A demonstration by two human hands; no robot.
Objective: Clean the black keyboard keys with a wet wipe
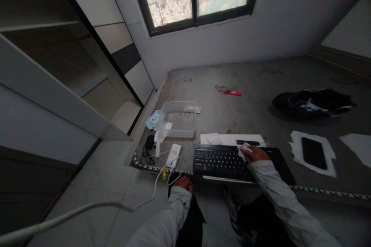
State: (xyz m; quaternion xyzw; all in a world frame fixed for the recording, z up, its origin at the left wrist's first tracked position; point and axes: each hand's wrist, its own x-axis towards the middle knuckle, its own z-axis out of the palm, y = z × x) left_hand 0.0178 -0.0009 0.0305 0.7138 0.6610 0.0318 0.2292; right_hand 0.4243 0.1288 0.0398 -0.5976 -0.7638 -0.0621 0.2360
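Observation:
My right hand (255, 154) lies on the right part of a black keyboard (220, 162), its fingers over a small white slip (243, 151). The keyboard sits at the near edge of a bare grey mattress (255, 85). Behind it lies a white sheet (232, 139) bearing a black pen (247, 142) and a white computer mouse (213, 139). My left hand (184, 183) hangs lower, just below the mattress edge and over my dark trousers. Its fingers are hidden. Nearest to it are a white cable (158, 181) and a yellow tag (164, 173).
A clear plastic tub (176, 119) stands beyond a white remote-like device (173, 156) and a small black mouse (149, 142). A blue packet (153, 120), red wrapper (228, 92), black bag (313, 103) and black phone (314, 153) lie about. A wardrobe stands left.

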